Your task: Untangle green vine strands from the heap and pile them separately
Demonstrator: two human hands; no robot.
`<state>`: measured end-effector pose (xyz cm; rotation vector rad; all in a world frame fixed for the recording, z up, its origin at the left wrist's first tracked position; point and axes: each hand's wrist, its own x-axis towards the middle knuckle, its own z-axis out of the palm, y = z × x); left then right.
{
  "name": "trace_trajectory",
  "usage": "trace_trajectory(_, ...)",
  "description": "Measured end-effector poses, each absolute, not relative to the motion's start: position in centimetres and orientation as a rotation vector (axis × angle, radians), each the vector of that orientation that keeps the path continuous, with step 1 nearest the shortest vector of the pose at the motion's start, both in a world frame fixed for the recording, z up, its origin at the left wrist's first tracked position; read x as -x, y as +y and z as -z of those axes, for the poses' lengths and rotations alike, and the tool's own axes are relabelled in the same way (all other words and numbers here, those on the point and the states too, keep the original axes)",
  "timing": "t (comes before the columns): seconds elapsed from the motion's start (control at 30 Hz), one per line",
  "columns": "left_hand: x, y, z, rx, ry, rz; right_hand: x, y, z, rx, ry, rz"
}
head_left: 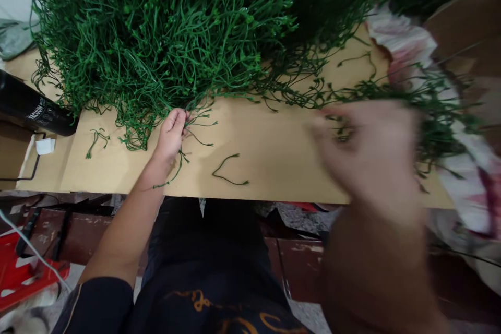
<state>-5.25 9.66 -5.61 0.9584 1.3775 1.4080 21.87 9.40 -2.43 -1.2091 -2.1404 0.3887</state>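
A big heap of thin green plastic stems (188, 31) with small budded tips covers the back of the table. At its front edge my left hand (173, 130) is closed around a few green stems (199, 138), whose ends stick out to the right and hang below. Motion smears my right hand (370, 148), which is over the right part of the table, beside a smaller pile of green stems (434, 109). Its fingers look curled, but whether anything is in them does not show. One bent loose stem (225, 169) lies between my hands.
A black vacuum bottle (35, 104) lies at the left, near a small white paper (45, 146). Another small loose stem (97, 141) rests on the tan tabletop (274, 151). Crumpled white and red plastic (410, 47) and cardboard (465, 26) are at the right.
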Motion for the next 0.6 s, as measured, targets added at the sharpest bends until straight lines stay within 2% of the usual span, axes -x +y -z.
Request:
trace_trajectory(0.07,5.3,9.6,5.4,-0.944,1.358,-1.403,-17.4,7.2,3.8,1.299,-2.271,-0.220)
trace_trajectory(0.17,5.3,9.6,5.1,-0.934,1.340,-1.399,-13.8,5.3,5.7,1.338,-2.426,-0.212)
trace_trajectory(0.5,5.2,9.8,5.0,-0.939,1.377,-1.415,-15.9,7.3,7.5,1.374,-2.377,-0.144)
trace_trajectory(0.6,5.3,10.0,5.1,-0.970,1.397,-1.401,-16.1,7.3,7.5,1.282,-2.324,-0.241)
